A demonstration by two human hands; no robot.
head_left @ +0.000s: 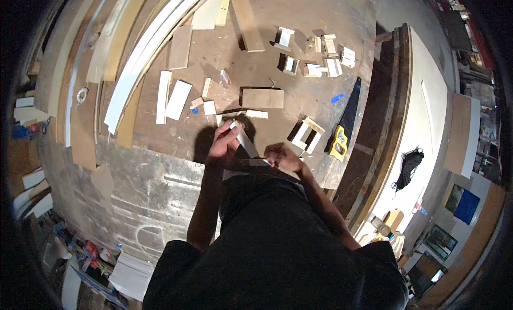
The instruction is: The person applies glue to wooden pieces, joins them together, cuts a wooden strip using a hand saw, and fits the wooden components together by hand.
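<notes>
Close to my body, at the near edge of the workbench, my left hand [223, 141] is closed around the upper end of a narrow pale wood strip [246, 143]. The strip slants down to the right, towards my right hand [284, 157]. My right hand is closed, its fingers curled beside the strip's lower end. A small light edge shows at its fingertips, but what it pinches is hidden. Another wood piece [252, 162] lies crosswise below the strip, partly in shadow. Just beyond my hands lies a rectangular wood block [262, 98].
Right of my hands are a notched wood frame [306, 135] and a handsaw [340, 142] with a yellow handle. Several small wood assemblies [331, 67] stand at the far right. Long boards [152, 43] cover the left side. A pale panel [427, 107] lies beyond the bench's right edge.
</notes>
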